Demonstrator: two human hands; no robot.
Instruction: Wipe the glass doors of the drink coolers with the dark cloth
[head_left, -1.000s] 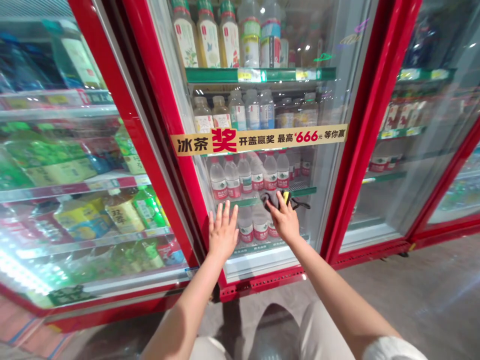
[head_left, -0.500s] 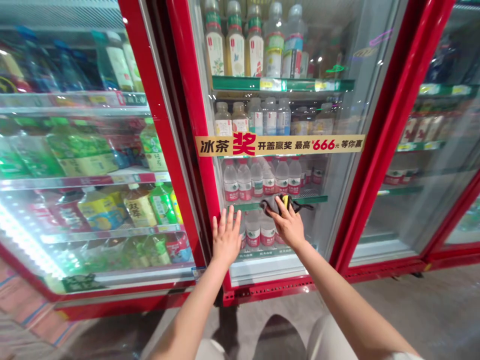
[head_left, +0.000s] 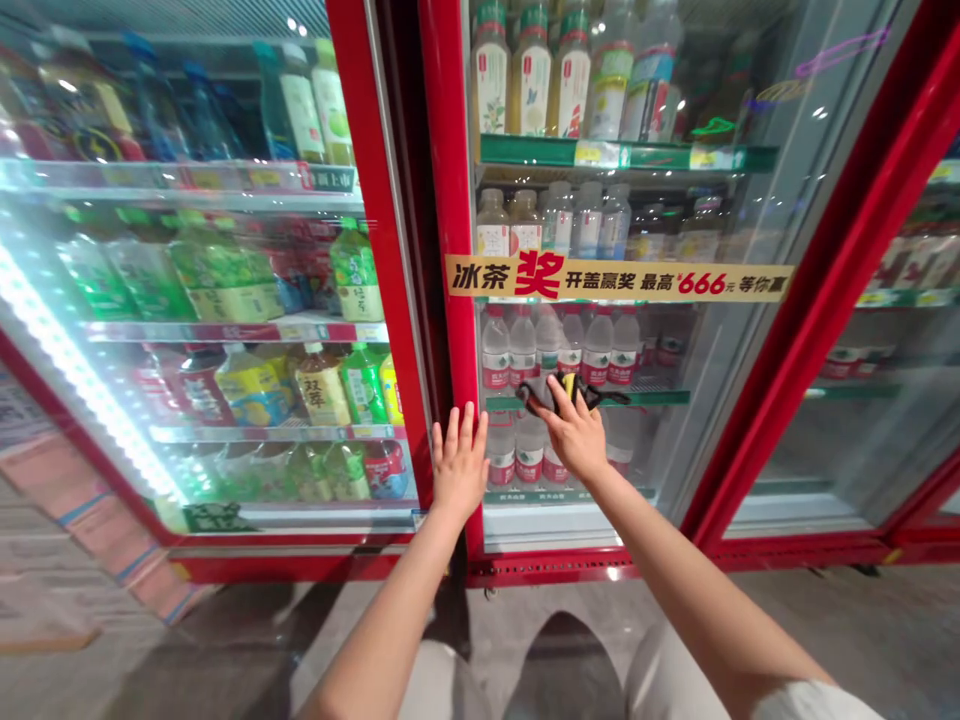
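Observation:
A dark grey cloth with a yellow patch [head_left: 536, 397] is pressed under the fingers of my right hand [head_left: 577, 440] against the glass door [head_left: 660, 340] of the middle fridge. My left hand [head_left: 459, 462] lies flat with its fingers spread on the red door frame [head_left: 452, 200], to the left of the cloth. Nothing is in it. Above both hands a yellow strip with Chinese lettering [head_left: 615, 281] runs across the glass. Behind the glass, rows of bottles [head_left: 598, 345] stand on green-edged shelves.
On the left is another fridge [head_left: 375, 200] full of green and yellow drinks [head_left: 251, 385]. A third fridge [head_left: 825, 400] stands at the right. Pinkish boxes [head_left: 112, 530] are stacked at the lower left on the grey floor [head_left: 247, 640].
The view has shifted, so the fridges appear further right. Against the door, the cloth and my right hand are further left, and my left hand remains by the red frame.

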